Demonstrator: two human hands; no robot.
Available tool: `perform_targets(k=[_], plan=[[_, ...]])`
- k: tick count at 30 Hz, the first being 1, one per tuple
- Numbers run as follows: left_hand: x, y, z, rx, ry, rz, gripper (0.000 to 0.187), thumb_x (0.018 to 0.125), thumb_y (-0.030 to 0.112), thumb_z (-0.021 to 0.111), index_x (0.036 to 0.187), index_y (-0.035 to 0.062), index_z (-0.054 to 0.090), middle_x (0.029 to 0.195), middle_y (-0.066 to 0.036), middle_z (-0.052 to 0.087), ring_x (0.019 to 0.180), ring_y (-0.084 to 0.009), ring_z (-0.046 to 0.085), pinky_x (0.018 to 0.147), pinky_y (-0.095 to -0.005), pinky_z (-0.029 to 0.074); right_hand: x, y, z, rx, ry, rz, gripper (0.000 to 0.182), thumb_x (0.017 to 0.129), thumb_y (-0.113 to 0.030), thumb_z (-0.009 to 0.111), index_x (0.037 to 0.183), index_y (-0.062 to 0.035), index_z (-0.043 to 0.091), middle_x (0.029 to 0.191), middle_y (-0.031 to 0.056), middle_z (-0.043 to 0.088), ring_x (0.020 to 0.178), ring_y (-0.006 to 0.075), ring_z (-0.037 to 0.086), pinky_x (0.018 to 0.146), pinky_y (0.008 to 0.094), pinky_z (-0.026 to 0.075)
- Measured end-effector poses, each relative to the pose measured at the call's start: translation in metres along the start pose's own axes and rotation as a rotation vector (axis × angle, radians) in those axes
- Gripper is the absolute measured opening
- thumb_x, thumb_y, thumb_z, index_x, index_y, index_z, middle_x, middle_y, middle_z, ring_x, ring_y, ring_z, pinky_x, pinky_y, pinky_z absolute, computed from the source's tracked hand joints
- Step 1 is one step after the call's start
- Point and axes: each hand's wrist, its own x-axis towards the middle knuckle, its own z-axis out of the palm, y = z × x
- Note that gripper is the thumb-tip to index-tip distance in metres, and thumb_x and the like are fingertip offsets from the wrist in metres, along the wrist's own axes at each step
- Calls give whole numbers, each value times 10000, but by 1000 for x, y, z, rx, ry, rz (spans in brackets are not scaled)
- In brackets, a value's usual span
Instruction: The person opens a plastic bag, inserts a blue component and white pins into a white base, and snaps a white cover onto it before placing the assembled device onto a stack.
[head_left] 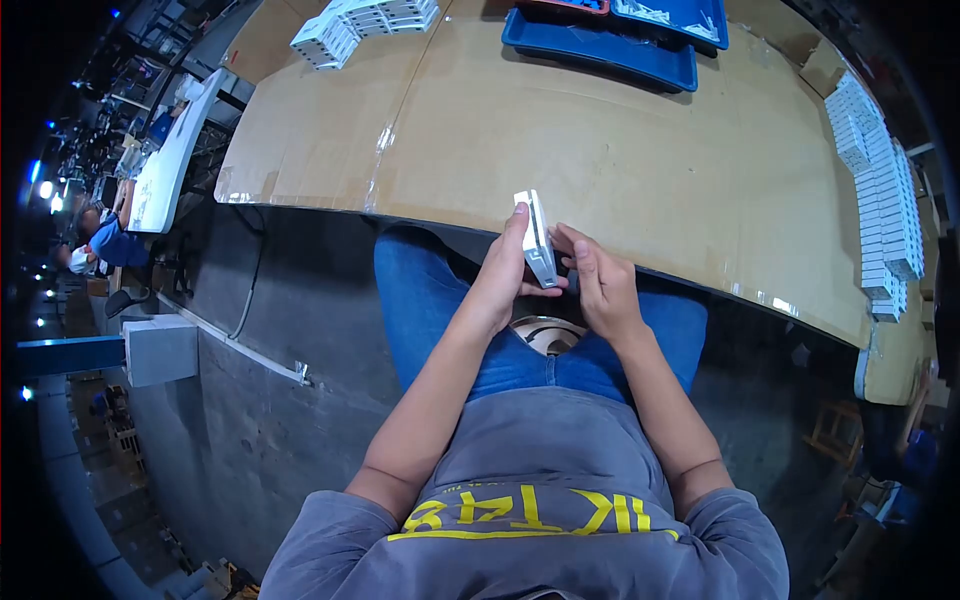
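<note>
Beside table [500,130], white part [539,240] gripped in left hand [503,268], right hand [608,290] half open alongside

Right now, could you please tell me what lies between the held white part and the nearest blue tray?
The head view shows only bare brown tabletop between the white part in the left hand and the nearest blue tray.

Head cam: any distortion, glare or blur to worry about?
Head view: strong wide-angle bowing of the table, black corners; glare on its tape; lamps far left blown out; floor dim; left background soft; part in left hand discernible, fine detail too small to tell.
</note>
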Motion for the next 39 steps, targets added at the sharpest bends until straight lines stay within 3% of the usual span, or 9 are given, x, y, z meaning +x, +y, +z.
perform_targets(k=[4,9,12,16,17,21,22,28,39], plan=[[7,-11,-6,74,-27,261,620,1063,436,512,1523,27,438,1264,-129,629,1112,-204,667,974,-369,564,7,-2,-6,38,88,60,342,1123,-199,518,1234,65,706,1147,209,765,1034,246,754,900,348,581],[0,-10,-5,257,-185,683,1159,731,58,787,1689,83,135,1576,-150,366,1477,-264,410,1261,-426,298,18,-31,-26,350,-23,491,378,1099,-267,591,1357,2,653,1230,119,712,1093,195,678,914,325,553],[-8,-4,0,454,-177,773,1144,713,51,733,1688,80,136,1597,-167,351,1544,-294,330,1304,-455,214,19,-42,-28,521,-92,570,463,1065,-285,654,1444,-26,591,1307,95,666,1144,188,647,944,345,542],[-8,-9,0,261,-166,751,1118,759,221,725,1687,66,120,1629,-175,307,1571,-308,290,1309,-476,204,18,-37,-22,482,-40,384,493,1012,-165,718,1438,22,555,1401,152,606,1248,208,608,1058,370,514],[-5,-10,3,96,-167,769,1039,909,460,683,1688,58,126,1612,-168,358,1528,-288,357,1274,-437,279,15,-35,-15,516,-11,334,505,998,-135,730,1440,27,545,1427,156,588,1280,218,597,1080,377,506],[-15,-8,18,84,-104,667,1006,1017,748,443,1682,42,176,1525,-158,489,1401,-240,477,1185,-377,382,5,-42,3,151,-2,10,520,938,-80,762,1414,24,581,1512,222,519,1424,320,520,1177,437,431],[-14,-10,20,75,-76,696,1005,1014,751,436,1680,42,184,1529,-164,485,1408,-243,473,1189,-381,379,3,-46,4,-115,14,-95,506,933,-92,762,1400,23,605,1520,241,509,1430,345,516,1180,441,424],[5,-26,17,90,19,898,1035,995,779,386,1667,11,207,1550,-201,465,1446,-260,449,1213,-400,350,-10,-41,23,10,55,-116,527,1002,-122,695,1490,21,560,1568,297,487,1454,406,500,1167,450,434],[-4,-27,22,34,18,848,1064,986,809,373,1646,-15,241,1533,-217,480,1446,-271,453,1222,-401,341,-17,-35,32,6,80,-203,471,1055,-74,600,1491,85,518,1556,344,464,1450,435,484,1160,445,447]])
